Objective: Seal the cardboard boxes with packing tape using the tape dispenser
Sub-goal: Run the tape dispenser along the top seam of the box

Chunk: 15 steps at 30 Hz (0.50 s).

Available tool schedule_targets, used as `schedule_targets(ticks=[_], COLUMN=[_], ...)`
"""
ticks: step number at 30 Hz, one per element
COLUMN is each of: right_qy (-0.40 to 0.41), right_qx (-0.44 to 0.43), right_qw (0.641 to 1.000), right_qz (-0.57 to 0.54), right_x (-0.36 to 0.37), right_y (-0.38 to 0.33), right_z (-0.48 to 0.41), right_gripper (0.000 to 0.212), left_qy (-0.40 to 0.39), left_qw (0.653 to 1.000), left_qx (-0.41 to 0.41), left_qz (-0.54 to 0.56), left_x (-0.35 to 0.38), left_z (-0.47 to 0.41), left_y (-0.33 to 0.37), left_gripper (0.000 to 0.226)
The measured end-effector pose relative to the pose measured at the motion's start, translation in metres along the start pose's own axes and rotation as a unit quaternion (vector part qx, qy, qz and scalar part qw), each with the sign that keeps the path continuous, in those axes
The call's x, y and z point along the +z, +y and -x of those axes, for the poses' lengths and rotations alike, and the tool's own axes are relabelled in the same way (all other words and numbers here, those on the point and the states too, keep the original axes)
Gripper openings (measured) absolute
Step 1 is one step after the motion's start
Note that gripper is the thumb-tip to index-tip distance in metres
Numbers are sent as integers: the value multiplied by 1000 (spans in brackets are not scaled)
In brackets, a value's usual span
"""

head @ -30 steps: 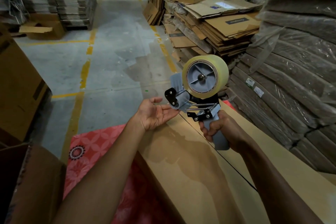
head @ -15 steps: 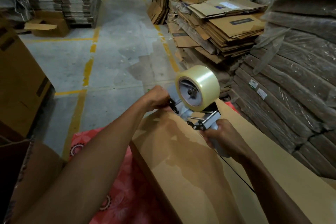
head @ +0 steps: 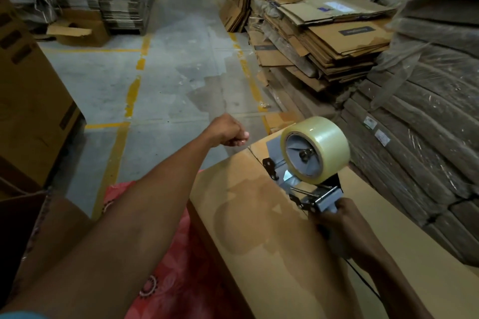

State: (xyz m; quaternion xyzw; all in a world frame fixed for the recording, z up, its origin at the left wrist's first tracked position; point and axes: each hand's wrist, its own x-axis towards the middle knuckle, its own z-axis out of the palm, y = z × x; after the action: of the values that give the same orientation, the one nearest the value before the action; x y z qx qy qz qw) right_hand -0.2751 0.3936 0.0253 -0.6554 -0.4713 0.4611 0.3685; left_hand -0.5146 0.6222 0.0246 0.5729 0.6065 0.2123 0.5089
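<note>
- On the cardboard box [head: 248,228] top, near its far end, I see the tape dispenser [head: 308,166] on the seam.
- Right hand [head: 344,230] grips its handle, nearer me.
- Left hand [head: 226,132] fisted just past the far edge.

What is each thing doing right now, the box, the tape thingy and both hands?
Long brown cardboard box: flaps closed, seam showing.
Grey tape dispenser: at the box's far end.
Clear tape roll: mounted on the dispenser.
Right hand: grips the dispenser handle.
Left hand: curled; holding anything, unclear.
</note>
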Motion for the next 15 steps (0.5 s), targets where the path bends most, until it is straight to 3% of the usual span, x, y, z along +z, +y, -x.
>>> schedule_targets(ticks=[7, 12, 15], right_qy=[4, -4, -11], right_qx=[-3, -12, -11], right_qw=[1000, 1000, 998], right_qz=[18, 22, 53], right_x=[5, 6, 7], right_y=[11, 14, 12], right_z=[-10, -14, -15], right_gripper=[20, 34, 19], left_qy=[48, 51, 51], left_qw=[999, 999, 998], left_qx=[18, 9, -15], left_qz=[-14, -12, -38], left_x=[14, 18, 24], left_z=[-10, -13, -12], left_y=[-16, -22, -25], left_gripper=[10, 11, 12])
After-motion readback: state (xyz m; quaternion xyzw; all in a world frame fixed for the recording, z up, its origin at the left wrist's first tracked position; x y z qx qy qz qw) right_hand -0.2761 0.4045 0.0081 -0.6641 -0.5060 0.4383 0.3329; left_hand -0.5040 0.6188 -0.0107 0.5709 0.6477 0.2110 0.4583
